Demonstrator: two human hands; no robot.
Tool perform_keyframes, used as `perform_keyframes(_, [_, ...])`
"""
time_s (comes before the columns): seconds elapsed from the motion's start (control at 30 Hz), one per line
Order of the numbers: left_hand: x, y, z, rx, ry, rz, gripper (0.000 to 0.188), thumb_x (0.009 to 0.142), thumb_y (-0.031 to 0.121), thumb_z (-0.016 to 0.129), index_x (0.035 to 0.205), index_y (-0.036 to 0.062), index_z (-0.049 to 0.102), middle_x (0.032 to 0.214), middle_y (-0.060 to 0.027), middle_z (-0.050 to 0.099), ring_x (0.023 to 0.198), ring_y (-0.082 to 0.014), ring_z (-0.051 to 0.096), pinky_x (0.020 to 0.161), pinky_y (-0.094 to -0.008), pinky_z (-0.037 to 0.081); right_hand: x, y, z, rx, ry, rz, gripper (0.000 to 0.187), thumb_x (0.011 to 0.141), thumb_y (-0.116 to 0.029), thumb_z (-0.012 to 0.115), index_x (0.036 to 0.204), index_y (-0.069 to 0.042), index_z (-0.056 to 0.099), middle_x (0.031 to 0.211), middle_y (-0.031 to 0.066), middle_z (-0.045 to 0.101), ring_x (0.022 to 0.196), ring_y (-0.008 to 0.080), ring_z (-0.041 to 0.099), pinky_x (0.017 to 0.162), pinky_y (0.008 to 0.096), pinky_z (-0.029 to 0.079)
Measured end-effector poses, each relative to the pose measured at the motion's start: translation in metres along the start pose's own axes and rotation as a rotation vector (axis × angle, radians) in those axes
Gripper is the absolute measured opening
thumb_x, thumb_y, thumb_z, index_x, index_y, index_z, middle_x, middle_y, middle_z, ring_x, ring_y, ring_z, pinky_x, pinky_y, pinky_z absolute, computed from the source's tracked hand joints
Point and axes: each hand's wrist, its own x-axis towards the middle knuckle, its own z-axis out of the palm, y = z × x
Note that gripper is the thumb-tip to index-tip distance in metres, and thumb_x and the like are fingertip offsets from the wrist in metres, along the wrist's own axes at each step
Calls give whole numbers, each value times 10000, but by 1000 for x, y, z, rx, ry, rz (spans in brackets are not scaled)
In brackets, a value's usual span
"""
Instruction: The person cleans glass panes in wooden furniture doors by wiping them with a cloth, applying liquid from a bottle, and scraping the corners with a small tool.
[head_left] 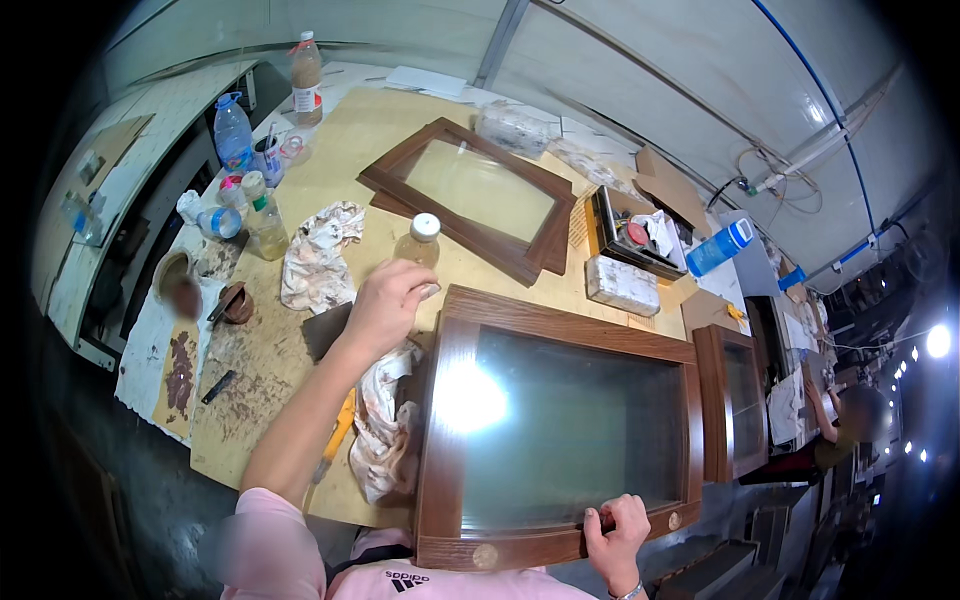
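Head view: two grips shown, neither fully readable. The left hand (388,305) is bent at the knuckles with its fingers drawn together, just left of the upper left corner of the glazed wooden frame (585,430); a small pale bit shows at the fingertips, but whether it is pinched cannot be told. The white-capped bottle (414,250) stands just beyond those fingers; contact with it cannot be confirmed. The right hand (618,540) is rested on the frame's near rail with fingers curled; whether the rail is clasped or only pressed cannot be told. The frame lies mostly beyond and left of that grip. For good handling, the rail is best steadied there with light pressure, and the glass is best left unloaded. The bottle, if taken, should be gripped round its body and held upright, clear of the pane. Below the left wrist, a stained cloth (385,430) is bunched against the frame's left side, with a yellow tool (338,437) beside it; snagging of either by the forearm is the likely nuisance. Right of the right grip, a smaller frame (735,400) is near enough that any sideways shift should be avoided.
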Motion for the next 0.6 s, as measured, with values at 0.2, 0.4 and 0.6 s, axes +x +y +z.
perform_keyframes(0.2, [-81,-45,-43,-266,17,-596,150,969,158,659,985,9,657,738,-20,638,657,-72,541,605,-254,437,-9,-1,2,50,0,42,221,747,14,688,728,-52,479,685,90,455,641,268,452,566,390,351])
perform_keyframes(0.4, [-209,-92,-154,265,99,-963,282,968,275,660,930,2,718,671,-87,656,561,-202,575,572,-356,450,-7,-11,0,30,-20,47,232,759,16,676,737,-51,455,689,91,436,637,263,430,564,390,334])
perform_keyframes(0.6, [-245,-105,-167,593,147,-939,239,929,236,677,1055,40,728,857,-126,672,740,-305,630,689,-402,491,-5,2,0,19,-48,14,207,745,-60,697,722,-70,491,659,89,461,624,302,458,560,426,356])
